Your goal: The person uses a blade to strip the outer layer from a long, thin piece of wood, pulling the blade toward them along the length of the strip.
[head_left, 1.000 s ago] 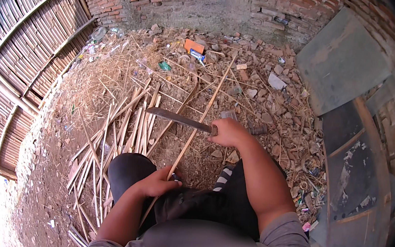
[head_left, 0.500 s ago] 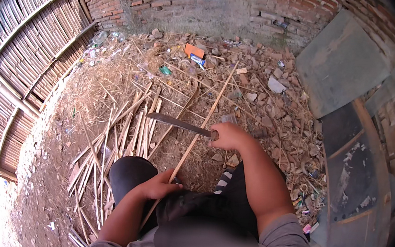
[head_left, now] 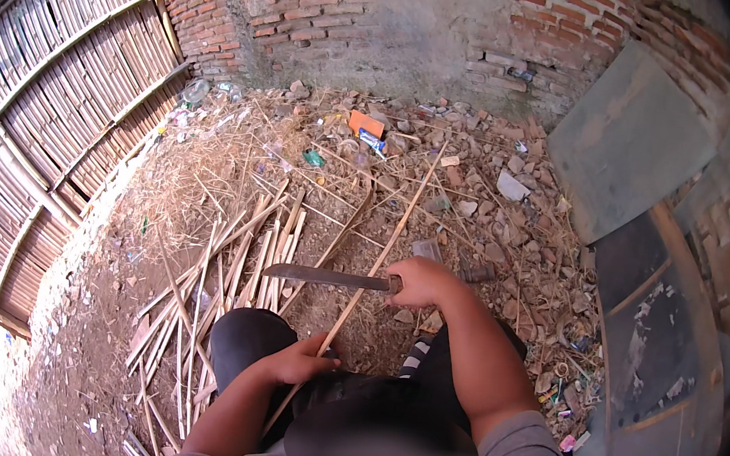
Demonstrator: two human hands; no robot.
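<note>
My right hand point(head_left: 422, 284) is closed round the handle of a machete point(head_left: 323, 276), whose long dark blade points left. The blade crosses over a long, thin bamboo strip point(head_left: 403, 219); I cannot tell whether they touch all along the crossing. Beside my left knee, my left hand point(head_left: 297, 362) grips the lower part of this strip. From there the strip slants away to the upper right over the ground. Left of the blade lies a loose pile of split bamboo strips point(head_left: 238, 258), pale and narrow.
Broken bricks and rubble point(head_left: 497, 226) cover the ground ahead and to the right. A bamboo fence point(head_left: 45, 88) stands at the left, a brick wall point(head_left: 388, 39) at the back. Grey boards point(head_left: 636, 138) and a dark framed panel point(head_left: 662, 328) lean at the right.
The view has tipped up a little, so the scene sits lower. My right hand has brought the machete slightly nearer my body, its blade now more level. Both hands keep their grip.
</note>
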